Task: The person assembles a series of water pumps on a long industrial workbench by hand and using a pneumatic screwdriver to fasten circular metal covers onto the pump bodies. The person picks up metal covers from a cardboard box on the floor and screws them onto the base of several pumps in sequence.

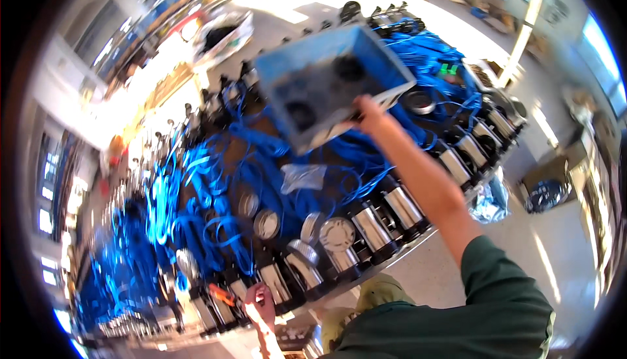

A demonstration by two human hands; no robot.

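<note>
My right arm stretches over the table, and my right hand [369,112] grips the near rim of a blue plastic bin [385,58]. The bin is tilted and held above the table. Inside lie a couple of dark round parts [349,67], blurred. My left hand [260,301] is at the table's near edge, its fingers curled in; what they hold, if anything, I cannot make out. Just left of it lies an orange-handled tool [222,294]. Shiny metal cylinders [274,283] with black ends stand beside that hand.
Bundles of blue cable [196,169] cover much of the table. Rows of metal cylinders [373,228] line the near edge, with round metal caps [337,234] among them. A clear plastic bag [304,178] lies mid-table. A cardboard box [555,179] stands on the floor at right.
</note>
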